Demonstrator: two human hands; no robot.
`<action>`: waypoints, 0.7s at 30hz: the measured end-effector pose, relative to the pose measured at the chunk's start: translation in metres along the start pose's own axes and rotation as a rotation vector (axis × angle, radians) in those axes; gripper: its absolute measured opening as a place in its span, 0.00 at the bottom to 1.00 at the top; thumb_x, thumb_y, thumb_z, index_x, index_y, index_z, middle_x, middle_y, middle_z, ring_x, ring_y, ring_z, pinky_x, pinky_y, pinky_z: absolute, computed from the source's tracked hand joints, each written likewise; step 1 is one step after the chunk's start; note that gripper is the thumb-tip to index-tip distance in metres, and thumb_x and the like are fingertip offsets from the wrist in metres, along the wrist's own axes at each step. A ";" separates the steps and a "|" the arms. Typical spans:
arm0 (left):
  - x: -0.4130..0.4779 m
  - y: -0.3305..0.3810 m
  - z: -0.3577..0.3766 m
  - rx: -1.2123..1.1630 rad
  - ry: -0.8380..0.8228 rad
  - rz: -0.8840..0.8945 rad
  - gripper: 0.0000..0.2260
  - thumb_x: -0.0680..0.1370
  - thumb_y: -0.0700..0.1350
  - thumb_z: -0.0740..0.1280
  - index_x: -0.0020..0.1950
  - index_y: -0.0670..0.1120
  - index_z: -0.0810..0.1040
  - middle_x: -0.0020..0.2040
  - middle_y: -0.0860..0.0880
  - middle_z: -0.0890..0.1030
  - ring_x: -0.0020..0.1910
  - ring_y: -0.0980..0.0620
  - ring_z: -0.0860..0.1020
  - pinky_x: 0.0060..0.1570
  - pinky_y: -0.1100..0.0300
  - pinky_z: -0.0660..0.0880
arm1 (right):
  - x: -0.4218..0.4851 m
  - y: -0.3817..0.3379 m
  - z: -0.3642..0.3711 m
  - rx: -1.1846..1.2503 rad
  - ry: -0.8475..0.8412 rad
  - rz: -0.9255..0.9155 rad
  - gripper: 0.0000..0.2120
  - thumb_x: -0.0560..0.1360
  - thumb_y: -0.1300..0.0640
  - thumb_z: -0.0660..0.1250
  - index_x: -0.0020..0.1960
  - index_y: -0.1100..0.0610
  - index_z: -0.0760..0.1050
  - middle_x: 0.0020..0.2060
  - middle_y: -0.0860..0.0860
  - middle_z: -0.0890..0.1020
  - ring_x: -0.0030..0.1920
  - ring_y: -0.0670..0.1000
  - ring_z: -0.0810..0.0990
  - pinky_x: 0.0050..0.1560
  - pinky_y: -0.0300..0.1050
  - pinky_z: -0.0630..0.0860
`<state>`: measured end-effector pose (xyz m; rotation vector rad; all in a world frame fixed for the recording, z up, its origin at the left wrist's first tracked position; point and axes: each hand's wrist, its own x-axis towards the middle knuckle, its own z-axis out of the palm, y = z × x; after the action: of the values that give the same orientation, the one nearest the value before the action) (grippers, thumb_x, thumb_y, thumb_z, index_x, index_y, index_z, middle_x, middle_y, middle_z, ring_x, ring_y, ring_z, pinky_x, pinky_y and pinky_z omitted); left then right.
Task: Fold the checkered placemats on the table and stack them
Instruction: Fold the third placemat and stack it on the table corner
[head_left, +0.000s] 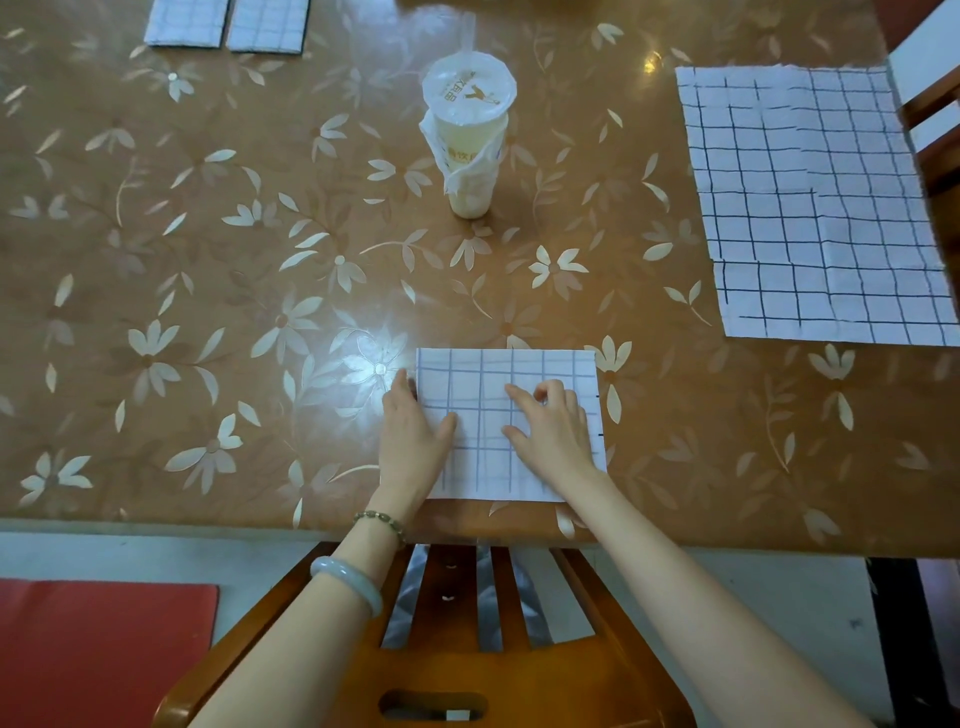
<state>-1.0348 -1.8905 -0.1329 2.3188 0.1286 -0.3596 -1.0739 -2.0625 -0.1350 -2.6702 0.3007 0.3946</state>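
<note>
On my feed I log:
- bench (208, 208) cover tan-brown, printed with cream flowers and leaves
- near folded placemat (483, 374) white, grey-blue grid
- open placemat (810, 208) white, dark navy grid
- far folded placemat (187, 23) and second far placemat (267, 26) white, faint grid, dark edges
- cup (470, 130) pale yellow, gold print on white lid
- chair (519, 675) orange-brown wood
- floor mat (98, 654) red
- bangle (348, 579) pale grey-green

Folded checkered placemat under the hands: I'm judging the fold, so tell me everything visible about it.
The white cloth placemat with dark grid lines lies flat, folded into a neat rectangle, near the front edge of the brown floral table. The left hand rests on its left edge; the right hand presses its right half.
</note>
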 end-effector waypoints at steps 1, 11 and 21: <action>0.000 0.001 -0.002 -0.056 -0.006 -0.008 0.33 0.75 0.45 0.68 0.75 0.45 0.55 0.63 0.45 0.70 0.60 0.47 0.72 0.55 0.52 0.73 | 0.000 0.000 0.000 0.009 0.002 0.002 0.24 0.76 0.48 0.64 0.71 0.47 0.65 0.57 0.51 0.67 0.57 0.53 0.66 0.60 0.47 0.64; 0.000 -0.027 -0.025 -0.049 -0.245 0.134 0.21 0.78 0.36 0.63 0.71 0.46 0.68 0.62 0.53 0.68 0.52 0.57 0.73 0.59 0.56 0.74 | 0.001 -0.006 -0.001 0.056 -0.003 0.000 0.25 0.76 0.49 0.64 0.71 0.50 0.65 0.54 0.52 0.67 0.55 0.53 0.66 0.59 0.46 0.66; 0.004 -0.069 -0.075 0.025 -0.180 0.117 0.23 0.77 0.36 0.65 0.71 0.49 0.69 0.64 0.54 0.70 0.45 0.63 0.72 0.44 0.70 0.70 | 0.005 -0.061 0.020 0.070 -0.078 -0.074 0.27 0.76 0.47 0.64 0.73 0.49 0.62 0.54 0.52 0.66 0.55 0.53 0.65 0.58 0.46 0.65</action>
<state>-1.0283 -1.7888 -0.1324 2.2941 -0.1001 -0.5107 -1.0575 -2.0004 -0.1308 -2.5814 0.1877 0.4550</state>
